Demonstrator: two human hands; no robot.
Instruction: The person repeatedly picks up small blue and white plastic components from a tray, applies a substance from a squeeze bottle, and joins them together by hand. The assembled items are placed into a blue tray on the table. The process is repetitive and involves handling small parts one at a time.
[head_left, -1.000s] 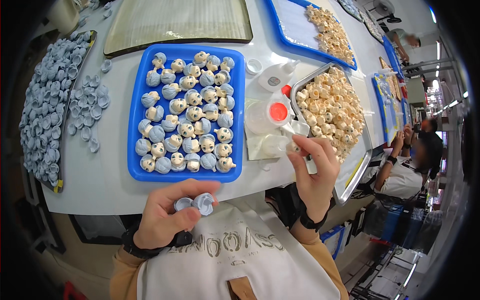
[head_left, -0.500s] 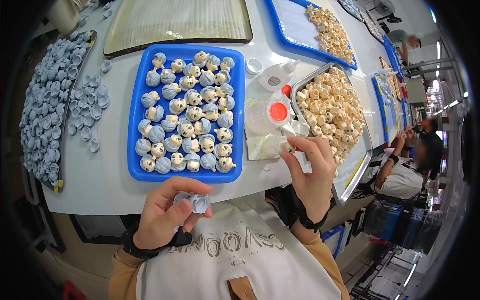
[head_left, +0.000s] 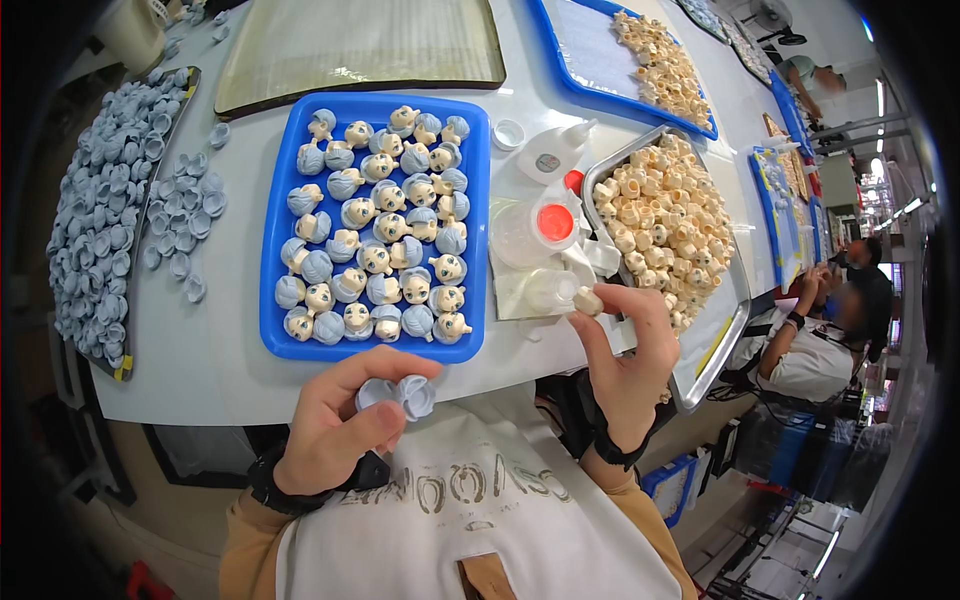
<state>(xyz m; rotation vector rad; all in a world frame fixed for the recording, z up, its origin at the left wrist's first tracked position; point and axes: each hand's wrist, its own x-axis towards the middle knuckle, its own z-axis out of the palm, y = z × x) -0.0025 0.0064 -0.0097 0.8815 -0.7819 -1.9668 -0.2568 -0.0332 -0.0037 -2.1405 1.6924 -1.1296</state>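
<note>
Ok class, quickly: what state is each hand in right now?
Left hand: closed, holding blue-grey doll hair pieces.
Right hand: closed, pinching a small cream doll head.

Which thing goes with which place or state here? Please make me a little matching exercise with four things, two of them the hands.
1. Left hand
2. Right hand
3. Blue-haired doll heads
4. Nearest cream heap

A. Lying in the metal tray
B. Holding a cream piece
C. Set out in the blue tray
D. Holding grey-blue shells

Pairs: 1-D, 2-B, 3-C, 4-A
</note>
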